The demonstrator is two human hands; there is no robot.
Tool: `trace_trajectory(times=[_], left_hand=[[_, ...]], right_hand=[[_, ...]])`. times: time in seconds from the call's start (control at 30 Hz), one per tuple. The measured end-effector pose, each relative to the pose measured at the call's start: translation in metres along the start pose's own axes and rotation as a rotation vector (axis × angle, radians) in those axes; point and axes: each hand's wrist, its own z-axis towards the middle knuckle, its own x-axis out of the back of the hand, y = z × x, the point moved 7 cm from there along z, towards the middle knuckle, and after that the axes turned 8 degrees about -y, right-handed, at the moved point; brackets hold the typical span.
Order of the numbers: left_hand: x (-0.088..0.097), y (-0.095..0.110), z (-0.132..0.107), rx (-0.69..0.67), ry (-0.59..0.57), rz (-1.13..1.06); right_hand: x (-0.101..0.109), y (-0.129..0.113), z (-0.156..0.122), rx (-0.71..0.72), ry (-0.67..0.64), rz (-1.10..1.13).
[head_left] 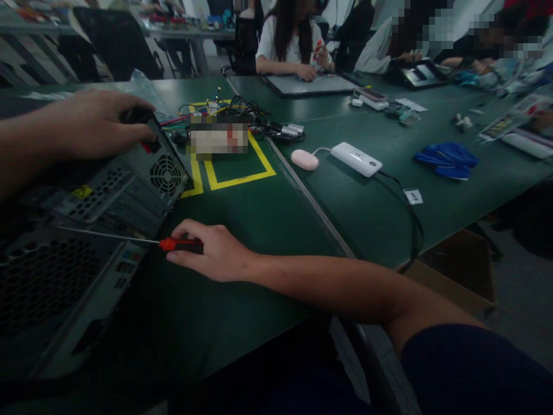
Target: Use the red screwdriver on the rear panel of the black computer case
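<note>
A grey computer case lies on its side on the green table at the left, its rear panel and fan grille facing me. My right hand is closed round the red and black handle of a screwdriver. Its long thin shaft runs left to the case's rear panel. My left hand rests on the case's upper far corner, fingers curled over a black part at the edge.
Yellow tape marks a square beyond the case, with tangled cables behind it. A pink mouse, a white box with a black cord and blue gloves lie to the right. Several people sit working at the far side.
</note>
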Motion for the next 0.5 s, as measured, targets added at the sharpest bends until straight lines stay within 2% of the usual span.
trace_trajectory(times=[0.2,0.33,0.5], left_hand=[[0.0003,0.0037,-0.0001,-0.002,0.003,-0.037],[0.0009,0.0013,-0.0001,0.005,0.021,-0.057],[-0.0011,0.0014,-0.0008,-0.024,0.041,-0.067]], right_hand=[[0.0015,-0.0031,-0.0010,-0.011,0.016,-0.059],[0.0005,-0.0023,-0.0019,0.021,0.020,-0.029],[0.0021,0.0004,-0.0038,-0.026,0.055,0.034]])
